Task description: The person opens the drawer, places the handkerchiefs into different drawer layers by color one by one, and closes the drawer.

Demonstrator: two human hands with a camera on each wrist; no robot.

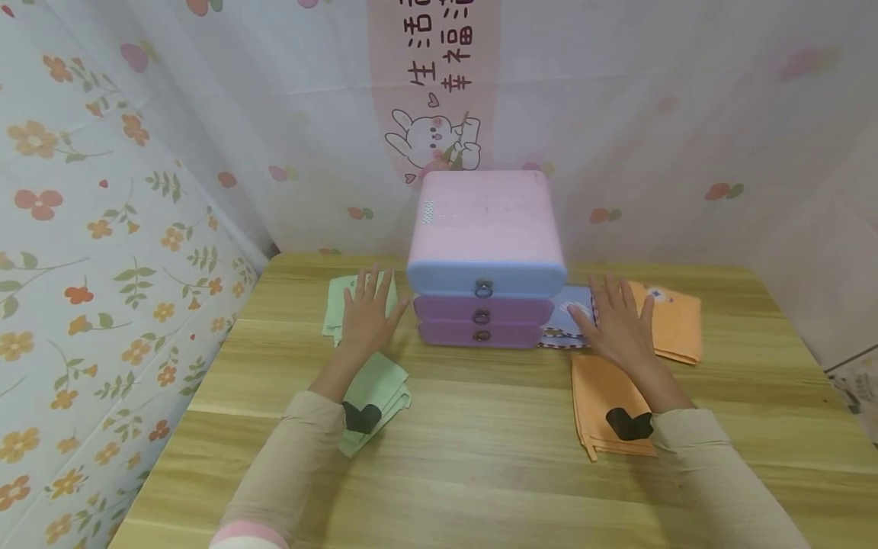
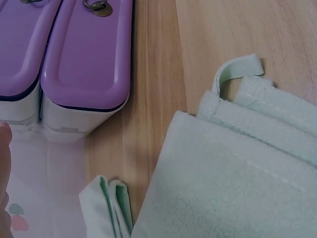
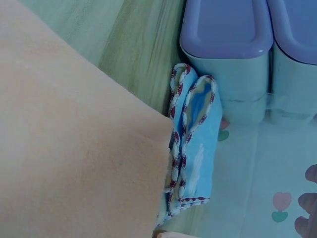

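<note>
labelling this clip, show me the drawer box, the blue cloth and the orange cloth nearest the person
Drawer box [image 1: 487,229]: head view, on its pink top.
Blue cloth [image 3: 202,134]: right wrist view, on its folded outer side.
Nearest orange cloth [image 1: 600,393]: head view, on its upper face.

Two green cloths [image 1: 379,374], two orange cloths [image 1: 604,389], one blue cloth [image 1: 568,324] — one chest [image 1: 484,217]; three drawers [image 1: 442,280]; three pulls [image 1: 483,284].

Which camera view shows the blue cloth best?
Right wrist: the blue cloth is close, its trimmed folds clear. Head shows it smaller, partly hidden by the right hand; left wrist does not show it.
</note>
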